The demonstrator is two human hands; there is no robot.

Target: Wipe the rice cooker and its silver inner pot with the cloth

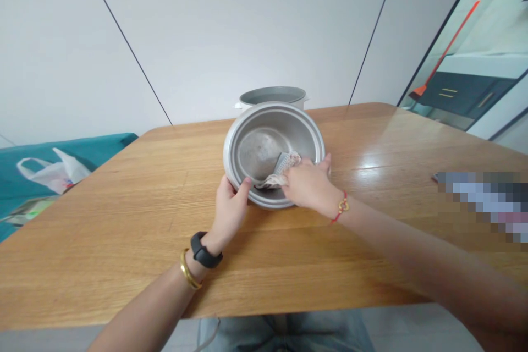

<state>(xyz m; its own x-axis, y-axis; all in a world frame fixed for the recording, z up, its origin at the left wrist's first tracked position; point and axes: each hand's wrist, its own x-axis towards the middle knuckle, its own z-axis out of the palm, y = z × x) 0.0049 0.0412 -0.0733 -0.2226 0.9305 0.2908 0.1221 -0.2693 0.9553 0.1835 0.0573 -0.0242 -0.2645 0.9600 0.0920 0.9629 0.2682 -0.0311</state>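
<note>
A round grey metal inner pot (264, 148) is tilted with its mouth toward me on the wooden table. My left hand (231, 202) grips the pot's lower left rim, thumb over the edge and the other fingers hidden beneath. Inside the pot, my right hand (307, 182) is closed on a crumpled, light patterned cloth (284, 169), which lies against the lower inner wall. The right thumb is raised near the right rim. Dull stains show on the pot's bottom. Directly behind stands a white rice cooker body (273, 93), partly hidden by the pot.
The wooden table (136, 220) meets a white panelled wall at the back. A blurred-out flat item (487, 198) lies at right. Left of the table, a white plastic bag (55, 173) rests on a teal surface (111, 146). An orange-handled broom (449, 49) leans at far right.
</note>
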